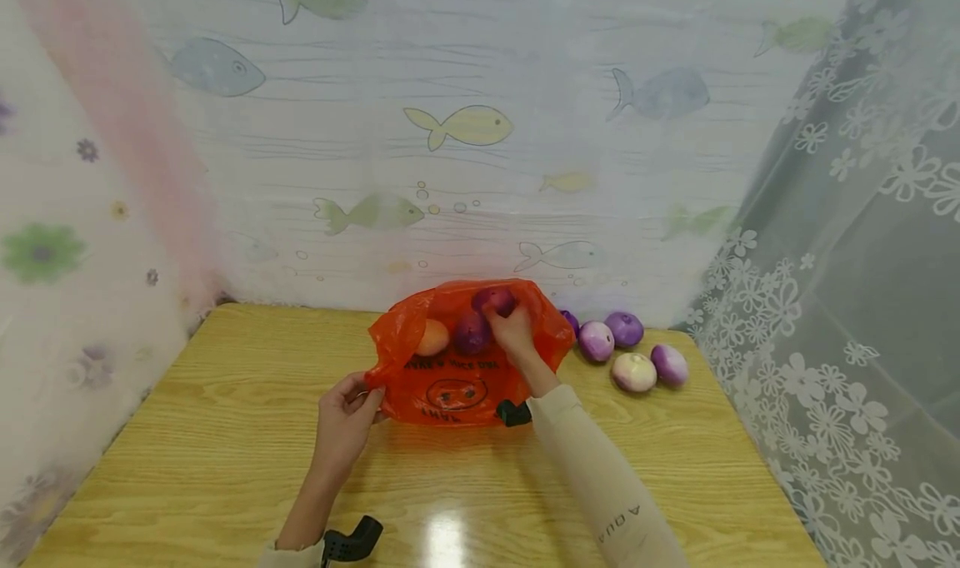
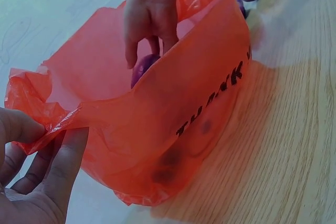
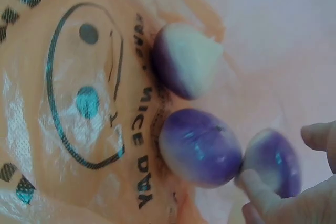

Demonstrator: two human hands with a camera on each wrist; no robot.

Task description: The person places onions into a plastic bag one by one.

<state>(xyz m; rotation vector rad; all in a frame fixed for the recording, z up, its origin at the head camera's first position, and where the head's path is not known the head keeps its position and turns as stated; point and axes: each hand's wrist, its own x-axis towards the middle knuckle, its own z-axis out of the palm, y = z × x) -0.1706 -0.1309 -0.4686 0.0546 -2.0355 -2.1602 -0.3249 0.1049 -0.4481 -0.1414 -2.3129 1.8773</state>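
An orange-red plastic bag (image 1: 480,414) with black print lies on the table, its mouth spread wide. My left hand (image 1: 347,414) pinches the left edge of the mouth between thumb and fingers. Inside the bag, my right hand (image 1: 516,333) has its fingers fairly straight and spread about a purple-and-white onion (image 3: 286,163). One fingertip touches this onion in the right wrist view, while another stands a little apart from it. A second onion (image 3: 199,148) lies right against it, and a third, paler one (image 3: 191,61) lies farther along in the bag.
Several more purple-and-white onions (image 1: 597,341) sit on the wooden table (image 1: 225,435) just right of the bag. A fish-patterned curtain (image 1: 465,243) hangs along the back edge, and a lacy flowered sheet (image 1: 840,368) along the right side.
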